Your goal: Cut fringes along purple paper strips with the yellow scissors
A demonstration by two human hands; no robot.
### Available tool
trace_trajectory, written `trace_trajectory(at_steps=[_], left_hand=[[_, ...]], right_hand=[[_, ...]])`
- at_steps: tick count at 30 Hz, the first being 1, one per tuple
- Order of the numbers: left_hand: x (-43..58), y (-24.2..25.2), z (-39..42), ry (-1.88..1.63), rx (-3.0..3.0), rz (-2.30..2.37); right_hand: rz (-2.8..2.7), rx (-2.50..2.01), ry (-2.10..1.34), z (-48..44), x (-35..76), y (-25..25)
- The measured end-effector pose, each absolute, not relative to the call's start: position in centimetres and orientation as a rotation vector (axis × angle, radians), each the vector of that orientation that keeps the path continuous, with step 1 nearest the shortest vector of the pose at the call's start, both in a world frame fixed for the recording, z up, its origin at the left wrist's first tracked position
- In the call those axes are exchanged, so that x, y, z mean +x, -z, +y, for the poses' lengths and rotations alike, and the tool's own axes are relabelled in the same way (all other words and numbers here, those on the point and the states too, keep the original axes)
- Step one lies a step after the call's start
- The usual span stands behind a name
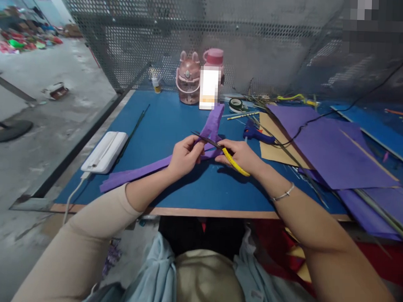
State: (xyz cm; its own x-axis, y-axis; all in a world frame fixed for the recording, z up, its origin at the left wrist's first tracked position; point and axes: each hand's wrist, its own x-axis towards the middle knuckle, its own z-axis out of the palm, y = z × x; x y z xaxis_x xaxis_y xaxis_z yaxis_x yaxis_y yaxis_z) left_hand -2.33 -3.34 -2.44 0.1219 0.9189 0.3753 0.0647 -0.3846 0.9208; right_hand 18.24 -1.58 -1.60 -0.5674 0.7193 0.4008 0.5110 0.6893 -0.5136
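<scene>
My left hand (185,157) pinches a long strip of purple crepe paper (213,122) that runs from the near left of the blue table (163,123) up toward the middle. My right hand (241,157) is closed round yellow-handled scissors (232,161); their dark blades point left and meet the paper just above my left fingers. Both hands hover over the table's middle, close together. A silver bracelet (283,194) sits on my right wrist.
A white flat box (104,151) lies at the left. Two pink bottles (189,78) stand at the back by the mesh wall. A blue glue gun (255,132), tape roll (236,104), brown card (274,140), purple sheets (330,146) and green stems (381,210) fill the right.
</scene>
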Motion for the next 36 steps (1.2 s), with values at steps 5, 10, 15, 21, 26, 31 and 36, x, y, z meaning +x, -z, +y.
trace_trajectory(at_steps=[5, 10, 15, 21, 26, 31, 36], left_hand=[[-2.30, 2.44, -3.63, -1.351, 1.619, 0.984], [-2.30, 2.69, -3.56, -1.331, 1.626, 0.996], [-2.27, 2.54, -3.51, -1.293, 1.622, 1.010], [-2.19, 2.46, -3.57, -1.258, 1.597, 1.017], [-2.06, 2.61, -3.51, -1.269, 1.584, 1.023], [-2.09, 2.52, -3.56, -1.273, 1.583, 1.020], [-2.12, 2.57, -3.58, -1.270, 1.583, 1.014]], right_hand=[[-2.402, -0.971, -0.405, -1.52, 18.55, 1.81], [-2.456, -0.992, -0.396, -1.36, 18.57, 1.90], [-2.485, -0.970, -0.452, -1.29, 18.71, 1.69], [-2.489, -1.001, -0.466, -1.44, 18.83, 1.50], [-2.490, -0.992, -0.467, -1.42, 18.74, 1.50], [-2.482, -0.984, -0.471, -1.45, 18.67, 1.45], [-2.480, -0.985, -0.471, -1.47, 18.68, 1.46]])
